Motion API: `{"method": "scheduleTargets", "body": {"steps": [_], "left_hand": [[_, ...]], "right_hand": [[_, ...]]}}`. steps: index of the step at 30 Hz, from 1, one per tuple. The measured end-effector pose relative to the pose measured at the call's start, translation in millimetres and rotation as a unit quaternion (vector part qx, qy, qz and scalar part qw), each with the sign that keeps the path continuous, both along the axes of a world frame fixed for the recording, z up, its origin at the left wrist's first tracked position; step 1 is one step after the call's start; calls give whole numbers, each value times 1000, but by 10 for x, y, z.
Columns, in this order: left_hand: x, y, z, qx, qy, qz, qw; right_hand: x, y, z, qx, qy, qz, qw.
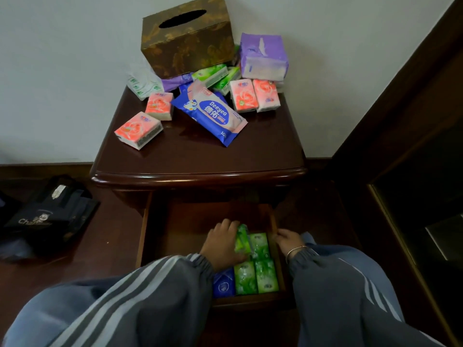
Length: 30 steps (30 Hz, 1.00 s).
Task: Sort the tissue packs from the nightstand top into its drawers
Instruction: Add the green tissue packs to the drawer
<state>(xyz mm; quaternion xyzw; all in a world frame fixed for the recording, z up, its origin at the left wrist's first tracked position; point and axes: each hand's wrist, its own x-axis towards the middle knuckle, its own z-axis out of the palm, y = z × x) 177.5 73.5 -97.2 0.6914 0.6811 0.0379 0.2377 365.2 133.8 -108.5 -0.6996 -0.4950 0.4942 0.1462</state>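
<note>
While the left hand [223, 244] curls round a green tissue pack [241, 237], that pack stands tilted on its edge, its long axis running twelve to six o'clock, inside the open drawer [150, 231] of the nightstand [200, 156]. More green packs [266, 275] lie flat beneath it towards the drawer's four o'clock corner, with a blue pack [223, 286] touching them at nine o'clock. The right hand [288, 240] rests at the drawer's three o'clock wall, fingers bent; I cannot tell whether it grips. Up top, a blue wipes pack [210, 113] reading "Deeyeo" lies slanted, ten to four o'clock, between pink packs [243, 95]. A purple pack [263, 56] and a brown tissue box [186, 37] sit at twelve o'clock.
</note>
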Motion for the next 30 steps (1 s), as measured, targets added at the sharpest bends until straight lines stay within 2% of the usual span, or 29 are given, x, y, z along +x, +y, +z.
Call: {"method": "scheduleTargets", "body": {"steps": [5,8,12,15,18,19,23,26,30], "left_hand": [[381,383,-158,-49,59,-49,996],[506,502,-238,-81,90,-78,990],[533,526,-256,-109,50,-80,989],[459,517,-161,-74,-19,16,997],[312,486,-72,-71,-98,211,970],[259,469,-70,-90,-88,222,967],[33,424,-140,-161,-9,50,986],[-60,489,-185,-176,-12,-84,981],[56,507,-230,-155,-33,-159,974]], "right_hand": [[32,109,-64,-57,31,-70,995],[22,142,-55,-66,18,-71,995],[-16,149,13,-80,14,-54,995],[-14,140,18,-73,14,-50,996],[-16,149,40,-62,-20,-25,998],[-23,151,44,-59,-29,-20,998],[-43,137,16,-46,-51,-6,998],[-27,130,14,-34,-57,4,998],[-21,135,29,-46,-56,5,997]]}}
